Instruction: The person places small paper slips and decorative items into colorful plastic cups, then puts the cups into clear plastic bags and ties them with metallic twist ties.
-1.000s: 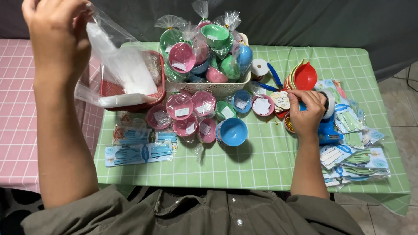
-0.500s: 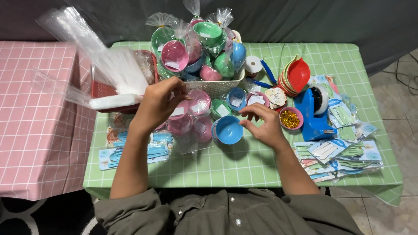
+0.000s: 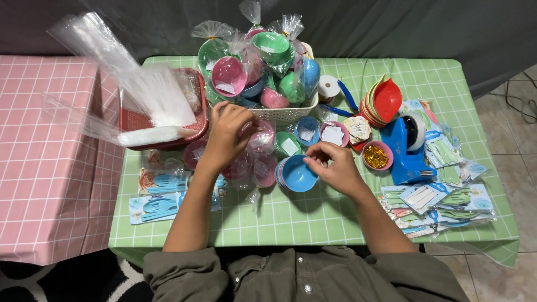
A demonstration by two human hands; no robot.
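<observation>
My left hand [image 3: 228, 133] reaches over a cluster of pink bowls wrapped in clear plastic [image 3: 262, 168] just in front of the white basket. Its fingers curl around one wrapped pink bowl [image 3: 263, 136]. My right hand [image 3: 333, 166] rests on the green checked tablecloth [image 3: 313, 218], fingertips pinched together at the right rim of a small stack of blue bowls [image 3: 295, 174]. Whether anything small sits between those fingertips is not visible. Small bowls with white cards [image 3: 334, 134] lie just behind the blue stack.
A white basket [image 3: 288, 114] piled with bagged bowls stands at the back. A red basket [image 3: 197, 120] holds clear bags at left. At right are a blue tape dispenser [image 3: 405, 150], stacked coloured bowls [image 3: 385, 99], a bowl of gold bits [image 3: 376, 157] and cutlery packs [image 3: 442, 197].
My left hand came down from the clear bags at upper left onto the wrapped bowls. My right hand moved left from the small items by the tape dispenser to the blue bowls.
</observation>
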